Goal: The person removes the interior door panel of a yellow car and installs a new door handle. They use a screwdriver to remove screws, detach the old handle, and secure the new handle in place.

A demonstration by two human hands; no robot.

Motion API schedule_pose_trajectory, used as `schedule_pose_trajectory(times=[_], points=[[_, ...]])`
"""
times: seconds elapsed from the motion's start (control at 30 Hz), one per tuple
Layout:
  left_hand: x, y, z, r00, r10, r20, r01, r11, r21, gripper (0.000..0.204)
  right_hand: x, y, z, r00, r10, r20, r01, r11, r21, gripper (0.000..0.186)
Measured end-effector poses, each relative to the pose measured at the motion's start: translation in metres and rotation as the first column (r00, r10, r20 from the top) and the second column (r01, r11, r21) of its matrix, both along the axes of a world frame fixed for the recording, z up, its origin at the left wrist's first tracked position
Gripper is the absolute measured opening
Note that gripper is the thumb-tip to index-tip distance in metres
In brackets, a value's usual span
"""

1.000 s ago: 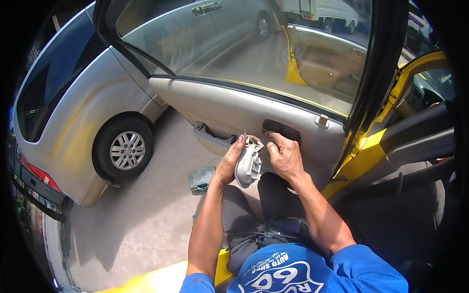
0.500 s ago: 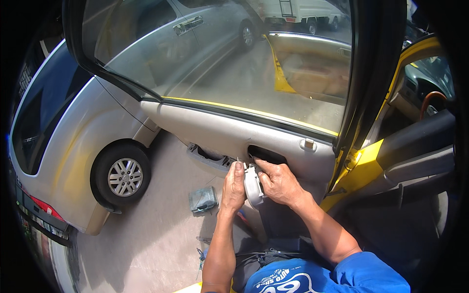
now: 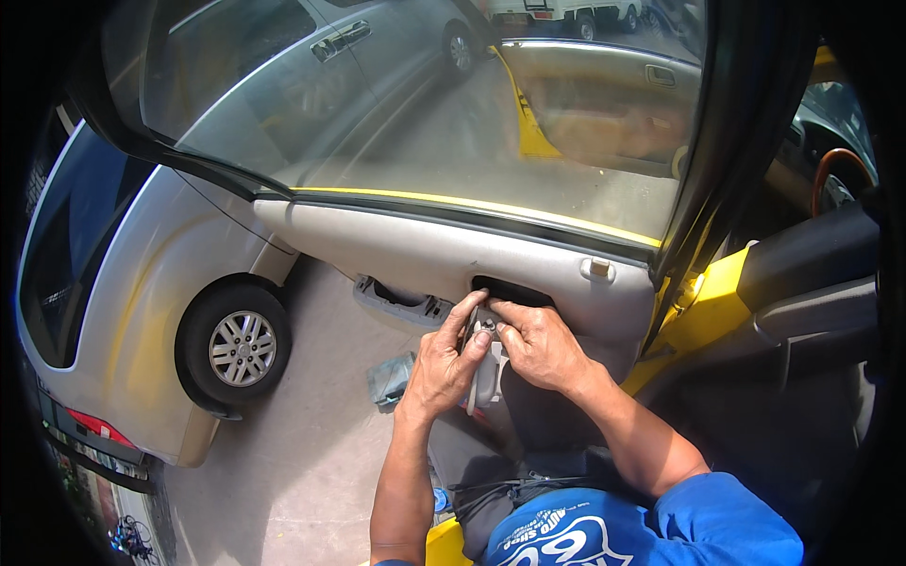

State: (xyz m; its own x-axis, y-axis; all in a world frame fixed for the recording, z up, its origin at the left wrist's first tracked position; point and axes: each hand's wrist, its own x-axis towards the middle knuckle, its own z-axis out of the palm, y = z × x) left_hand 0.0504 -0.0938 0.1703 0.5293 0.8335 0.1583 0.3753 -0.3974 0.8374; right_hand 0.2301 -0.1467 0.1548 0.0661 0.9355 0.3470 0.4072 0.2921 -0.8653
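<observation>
My left hand [image 3: 442, 370] and my right hand [image 3: 547, 347] meet in front of the car door's beige inner panel [image 3: 387, 236]. Between them is a light grey curved plastic door part [image 3: 484, 385], with a small mechanism at its upper end. Both hands grip that upper end: the left thumb presses on its near side, the right fingers close in from the other side. The fingertips are at the lower edge of a dark oblong opening [image 3: 517, 291] in the panel. To the left, a grey armrest piece [image 3: 396, 304] with a hollow juts from the door.
A teal plastic case [image 3: 389, 379] lies on the concrete ground [image 3: 293, 453] beyond my left forearm. A silver vehicle [image 3: 151, 283] with a wheel [image 3: 241, 347] stands at the left. On the right is the yellow car body [image 3: 731, 292]. The door window [image 3: 425, 123] rises ahead.
My left hand has moved up and its fingers now reach over the part's upper end towards the opening. The right hand has shifted slightly. The view has turned a little.
</observation>
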Motion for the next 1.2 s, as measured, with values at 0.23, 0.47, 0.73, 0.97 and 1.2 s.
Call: schedule_pose_trajectory(times=[0.23, 0.47, 0.73, 0.97, 1.2], points=[[-0.001, 0.015, 0.028, 0.932, -0.102, -0.348, 0.127, 0.991, 0.050, 0.067, -0.001, 0.001, -0.002, 1.000, -0.005, -0.015, 0.004, 0.998, -0.068, 0.038], [0.004, 0.035, 0.016, 0.971, -0.186, -0.148, 0.188, 0.982, -0.001, 0.060, -0.019, -0.023, -0.022, 0.952, -0.012, -0.307, -0.033, 0.990, -0.140, 0.060], [0.005, 0.036, 0.006, 0.977, -0.184, -0.107, 0.186, 0.983, 0.009, 0.059, -0.042, -0.044, -0.057, 0.827, 0.080, -0.556, -0.088, 0.996, 0.013, 0.081], [0.007, 0.032, 0.002, 0.981, -0.179, -0.071, 0.182, 0.983, 0.035, 0.066, -0.031, -0.029, -0.040, 0.893, -0.060, -0.445, 0.038, 0.998, -0.059, 0.058], [0.004, 0.035, 0.001, 0.979, -0.182, -0.089, 0.185, 0.982, 0.027, 0.067, -0.034, -0.031, -0.032, 0.915, -0.142, -0.378, 0.082, 0.982, -0.170, 0.046]])
